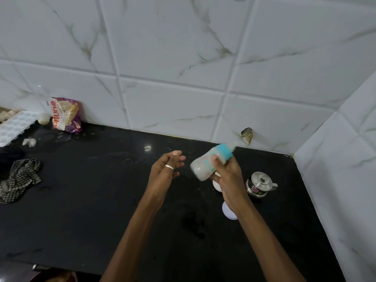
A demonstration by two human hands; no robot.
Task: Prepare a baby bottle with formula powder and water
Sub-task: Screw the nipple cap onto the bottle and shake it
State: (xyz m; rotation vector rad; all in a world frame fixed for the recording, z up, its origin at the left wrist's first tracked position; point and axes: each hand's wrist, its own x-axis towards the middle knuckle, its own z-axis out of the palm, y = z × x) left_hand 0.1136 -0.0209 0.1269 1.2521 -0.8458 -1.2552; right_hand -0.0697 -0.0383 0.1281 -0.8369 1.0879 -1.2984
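Note:
My right hand grips a baby bottle with a blue collar, held tilted above the black counter; the bottle is blurred and holds milky white liquid. My left hand, with a ring on one finger, hovers just left of the bottle with fingers spread and nothing in it. A small steel kettle with its lid on stands to the right of my right hand. A white round lid and another white round object lie on the counter, partly hidden under my right wrist.
A checked cloth lies at the left edge. At the back left are a food packet, a white ice tray and a small white ball. Tiled walls close the back and right sides of the counter.

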